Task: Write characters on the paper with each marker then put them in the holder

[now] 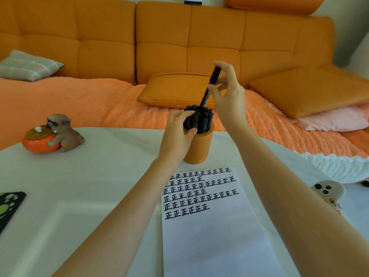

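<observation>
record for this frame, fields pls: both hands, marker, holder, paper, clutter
left hand: grips the bunched markers at the holder's top
right hand: pinches one black marker
black marker: tilted, capped, lower end among the bunch
holder: orange cylinder, upright on the table, packed with markers
paper: near side of the holder, rows of 正 on the upper part, lower part blank
clutter: dog figurine far left; phone right of the paper, partly behind the right arm

left hand: curled round marker bundle | right hand: raised, apparently pinching one marker
</observation>
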`<state>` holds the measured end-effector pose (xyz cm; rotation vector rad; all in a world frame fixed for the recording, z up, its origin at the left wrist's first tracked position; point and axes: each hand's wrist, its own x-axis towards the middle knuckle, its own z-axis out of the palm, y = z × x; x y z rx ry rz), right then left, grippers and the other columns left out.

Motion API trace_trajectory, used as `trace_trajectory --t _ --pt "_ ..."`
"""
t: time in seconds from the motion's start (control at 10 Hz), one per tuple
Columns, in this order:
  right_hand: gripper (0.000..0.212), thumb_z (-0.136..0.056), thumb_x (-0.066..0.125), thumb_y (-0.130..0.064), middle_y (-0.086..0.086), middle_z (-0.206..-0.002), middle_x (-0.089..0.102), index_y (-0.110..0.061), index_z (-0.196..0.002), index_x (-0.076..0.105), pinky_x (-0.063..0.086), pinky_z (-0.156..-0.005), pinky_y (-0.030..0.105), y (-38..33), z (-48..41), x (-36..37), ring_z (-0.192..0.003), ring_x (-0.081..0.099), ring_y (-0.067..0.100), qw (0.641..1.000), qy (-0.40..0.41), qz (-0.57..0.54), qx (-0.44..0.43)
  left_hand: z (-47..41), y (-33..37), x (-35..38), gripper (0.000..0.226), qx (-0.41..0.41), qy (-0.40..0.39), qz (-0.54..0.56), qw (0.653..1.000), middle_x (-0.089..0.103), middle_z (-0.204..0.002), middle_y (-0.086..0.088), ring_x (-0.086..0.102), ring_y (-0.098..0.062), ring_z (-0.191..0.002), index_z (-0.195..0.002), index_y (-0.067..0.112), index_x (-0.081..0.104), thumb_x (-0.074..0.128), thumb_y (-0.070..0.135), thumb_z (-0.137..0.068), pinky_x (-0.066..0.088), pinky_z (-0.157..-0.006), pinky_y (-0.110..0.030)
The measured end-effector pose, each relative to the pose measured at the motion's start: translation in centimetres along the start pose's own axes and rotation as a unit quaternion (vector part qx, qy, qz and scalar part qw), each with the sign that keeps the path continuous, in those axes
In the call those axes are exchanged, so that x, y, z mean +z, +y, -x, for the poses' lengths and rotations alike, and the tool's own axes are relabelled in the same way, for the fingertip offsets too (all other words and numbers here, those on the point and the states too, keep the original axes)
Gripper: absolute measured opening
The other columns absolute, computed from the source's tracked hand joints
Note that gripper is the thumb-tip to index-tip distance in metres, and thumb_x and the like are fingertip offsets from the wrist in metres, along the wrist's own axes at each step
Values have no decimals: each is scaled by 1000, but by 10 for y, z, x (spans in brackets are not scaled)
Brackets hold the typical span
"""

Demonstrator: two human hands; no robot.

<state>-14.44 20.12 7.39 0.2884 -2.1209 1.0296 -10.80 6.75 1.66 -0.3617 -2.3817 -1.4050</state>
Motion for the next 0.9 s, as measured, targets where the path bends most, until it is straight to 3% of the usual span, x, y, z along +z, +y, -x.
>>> trace_trajectory --t 0.1,0.2,0.3,0.4,0.5,0.7,0.8,0.9 --pt "41 -92 57 -14 -2 -92 65 -26 -130 50 53 -66 41 6 5 6 -82 61 18 998 -62 20 -4 -2 0 0 42 -5 5 2 1000 46 -131 -10 48 -21 -121 -126 13 55 63 6 -85 41 -105 -36" --pt "19 -94 56 -26 -2 -91 66 -27 -111 64 48 -68 37 20 12 15 -90 59 18 992 -115 37 19 -3 0 0 41 0 5 3 1000 47 -130 -9 49 -20 -120 -125 15 55 63 7 -85 41 -104 -34" --pt "25 -98 50 -33 -3 -84 64 -24 -86 70 34 -71 29 34 26 19 -90 52 22 987 -150 42 29 -2 -2 1 42 7 5 0 1000 47 -129 -8 47 -18 -121 -125 16 55 63 7 -85 41 -104 -32" --pt "29 -99 49 -30 4 -111 67 -15 -111 71 26 -85 19 35 32 18 -112 42 24 988 -137 53 39 -2 -4 2 42 10 10 5 1000 47 -129 -8 47 -18 -121 -125 16 55 63 7 -85 41 -105 -32" --pt "30 -100 47 -29 6 -121 62 -16 -118 68 24 -95 21 30 31 19 -119 34 24 987 -141 42 60 -2 -3 2 43 7 7 4 1000 47 -129 -8 47 -17 -121 -126 15 55 63 7 -85 41 -104 -33" --pt "31 -100 45 -29 -10 -106 56 -19 -127 60 34 -100 30 16 35 2 -120 35 19 988 -95 -50 112 0 1 -4 42 -3 6 3 1000 47 -130 -8 47 -17 -120 -127 15 53 63 11 -86 42 -103 -35" --pt "28 -101 44 -24 -14 -103 59 -17 -117 66 36 -95 28 9 38 -12 -118 41 20 988 -60 -73 126 5 5 -14 39 -14 14 8 1000 47 -130 -5 50 -17 -117 -126 18 53 61 13 -88 45 -99 -38" --pt "27 -99 45 -23 -18 -94 66 -20 -107 70 40 -82 24 0 47 -32 -101 53 17 986 -24 -113 122 16 14 -32 33 -26 29 40 998 53 -127 0 52 -12 -114 -122 18 57 59 15 -90 46 -97 -31"
